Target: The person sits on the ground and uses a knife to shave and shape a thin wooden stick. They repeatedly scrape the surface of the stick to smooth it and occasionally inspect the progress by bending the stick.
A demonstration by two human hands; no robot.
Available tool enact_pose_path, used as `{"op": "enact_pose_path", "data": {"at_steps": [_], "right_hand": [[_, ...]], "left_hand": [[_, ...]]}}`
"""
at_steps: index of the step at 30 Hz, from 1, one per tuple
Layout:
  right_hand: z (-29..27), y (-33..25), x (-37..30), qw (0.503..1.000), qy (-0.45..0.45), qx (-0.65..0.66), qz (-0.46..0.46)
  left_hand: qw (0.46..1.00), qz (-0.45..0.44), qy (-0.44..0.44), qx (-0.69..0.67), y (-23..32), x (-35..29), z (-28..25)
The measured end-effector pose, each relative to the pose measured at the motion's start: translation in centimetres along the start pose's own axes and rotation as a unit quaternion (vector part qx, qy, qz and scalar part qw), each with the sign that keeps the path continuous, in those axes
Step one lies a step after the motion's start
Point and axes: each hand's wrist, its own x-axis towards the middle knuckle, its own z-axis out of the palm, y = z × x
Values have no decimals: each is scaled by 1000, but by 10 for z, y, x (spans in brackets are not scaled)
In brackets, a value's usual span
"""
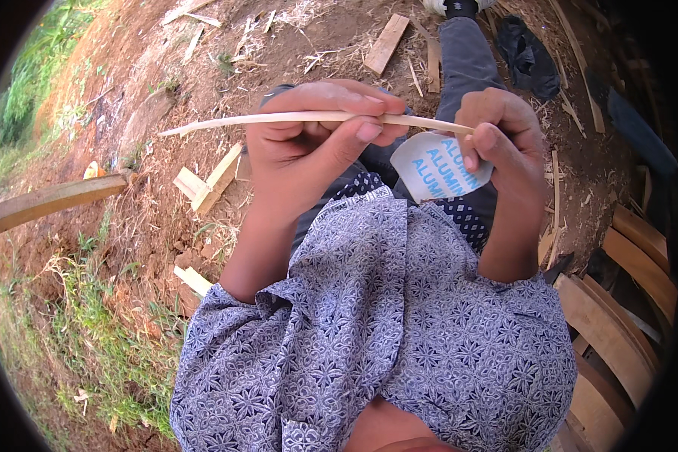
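Head view: a seated person in a blue patterned shirt [399,324] looks down at both bare hands above the lap, outdoors on bare earth.
Left hand [309,143]: fingers curled closed around a thin pale wooden strip [279,118], thumb pressed along its underside.
Right hand [505,143]: closed on the strip's right end and pinching a small piece of pale blue-grey sheet [437,169] with printed lettering, held just below the strip.
Strip: runs nearly level across the middle of the frame, its pointed free end sticking out to the left past the left hand, the rest passing through both fists.
Sheet: sits between the two hands, touching the right-hand fingers.
Ground: wood offcuts [207,181] and shavings lie scattered on the soil; one short plank [386,43] rests further off near the outstretched leg in grey trousers [463,64].
Right edge: curved wooden slats [618,331] are stacked beside the person.
Left edge: a long curved board [49,202] lies by a grass patch [105,331].
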Motion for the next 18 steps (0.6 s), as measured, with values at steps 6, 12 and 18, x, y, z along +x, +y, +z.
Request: {"op": "enact_pose_path", "data": {"at_steps": [6,12,18], "right_hand": [[4,28,4,989,6,20,149],[3,61,-5,994,2,-51,98],[6,73,-21,982,6,-50,180]], "left_hand": [[991,-113,1,76,-27,-12,2],[978,-178,15,104,-53,-27,-3],[954,-274,-15,123,-70,-37,-14]]}}
